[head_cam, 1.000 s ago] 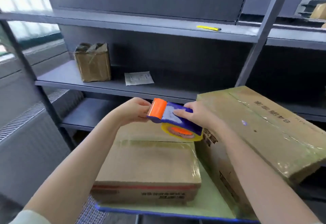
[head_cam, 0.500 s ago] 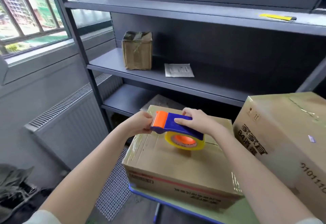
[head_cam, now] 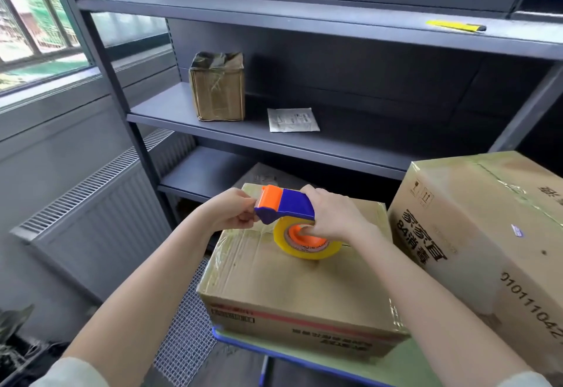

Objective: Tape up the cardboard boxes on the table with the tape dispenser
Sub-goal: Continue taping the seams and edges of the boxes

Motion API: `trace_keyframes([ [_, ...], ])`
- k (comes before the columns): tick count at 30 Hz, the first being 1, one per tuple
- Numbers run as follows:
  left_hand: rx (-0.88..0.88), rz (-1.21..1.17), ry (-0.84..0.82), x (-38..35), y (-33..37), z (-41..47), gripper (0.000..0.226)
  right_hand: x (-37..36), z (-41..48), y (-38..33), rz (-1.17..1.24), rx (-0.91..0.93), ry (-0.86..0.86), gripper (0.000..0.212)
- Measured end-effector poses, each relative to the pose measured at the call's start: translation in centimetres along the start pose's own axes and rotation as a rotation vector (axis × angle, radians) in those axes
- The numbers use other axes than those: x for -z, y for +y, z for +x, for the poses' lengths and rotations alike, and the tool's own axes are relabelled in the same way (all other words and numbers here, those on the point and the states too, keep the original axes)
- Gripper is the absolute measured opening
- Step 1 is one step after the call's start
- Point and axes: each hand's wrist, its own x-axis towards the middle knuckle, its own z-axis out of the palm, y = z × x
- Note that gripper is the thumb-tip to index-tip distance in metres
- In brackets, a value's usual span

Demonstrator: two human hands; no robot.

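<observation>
Tape dispenser [head_cam: 286, 204]: held over the low cardboard box [head_cam: 289, 283] at the left of the table [head_cam: 405, 362], gripped by the right hand [head_cam: 332, 219], cutter end pinched by the left hand [head_cam: 231, 213], likely to free tape.

Tape dispenser [head_cam: 286, 204]: blue body, orange front.
Tape roll [head_cam: 304, 245]: yellow, orange core.
Flat box [head_cam: 289, 280]: brown, red stripe and dark print along the front side.
Large box [head_cam: 475, 234]: brown, black characters and digits.
Table [head_cam: 405, 367]: pale green top, blue edge.
Shelves [head_cam: 274, 138]: dark grey.
Paper [head_cam: 293, 120]: white, grey print.
Knife [head_cam: 455, 26]: yellow, black tip.
</observation>
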Motion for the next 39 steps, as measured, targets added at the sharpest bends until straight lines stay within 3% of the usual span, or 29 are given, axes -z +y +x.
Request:
trace_keyframes([
  [11, 0.052, 0.037, 0.032, 2.0, -0.8, 1.1, 0.017, 0.6, 1.7, -0.9, -0.12, 0.046, -0.087, 0.073],
  [16, 0.071, -0.057, 0.045, 4.0, -1.5, 1.1, 0.009, 1.7, 2.2, -1.9, -0.087, 0.094, -0.12, 0.066],
  [23, 0.015, -0.053, 0.074, 5.4, -0.2, 0.1, 0.018, 3.4, 2.4, -3.0, -0.114, 0.115, -0.119, 0.054],
  [27, 0.018, 0.026, 0.181, 7.8, -0.4, 0.2, 0.021, 4.1, 2.2, -2.0, -0.114, 0.078, -0.148, 0.046],
  [33, 0.085, 0.106, 0.201, 7.5, -3.3, 1.5, 0.019, 3.5, 1.8, -0.9, -0.109, 0.08, -0.222, 0.046],
  [39, 0.014, 0.251, 0.325, 9.3, -4.0, 2.3, 0.028, 3.9, 2.1, 0.1, -0.129, 0.071, -0.214, 0.041],
])
